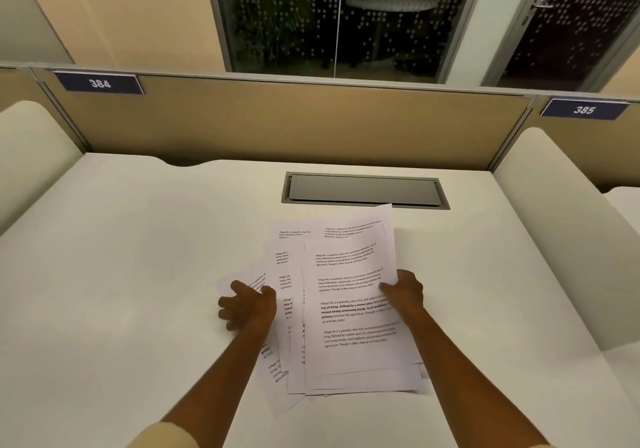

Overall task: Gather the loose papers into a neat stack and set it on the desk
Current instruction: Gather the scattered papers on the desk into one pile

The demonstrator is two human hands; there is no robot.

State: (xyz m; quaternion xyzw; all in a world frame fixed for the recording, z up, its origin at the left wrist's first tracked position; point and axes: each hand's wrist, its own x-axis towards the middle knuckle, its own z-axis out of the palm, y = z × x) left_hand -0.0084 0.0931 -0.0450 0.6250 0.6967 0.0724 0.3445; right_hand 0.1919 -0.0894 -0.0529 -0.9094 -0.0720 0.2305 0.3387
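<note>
Several papers (pixel 349 309) half-gathered, fanned unevenly on table (pixel 138 257); right hand (pixel 403 291) pinches top sheets' edge, left hand (pixel 247 304) spread flat; squaring remains.

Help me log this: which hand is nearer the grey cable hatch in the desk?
Right. The right hand grips the papers' right edge, almost straight below the grey cable hatch. The left hand rests on the sheets farther left and slightly lower.
</note>
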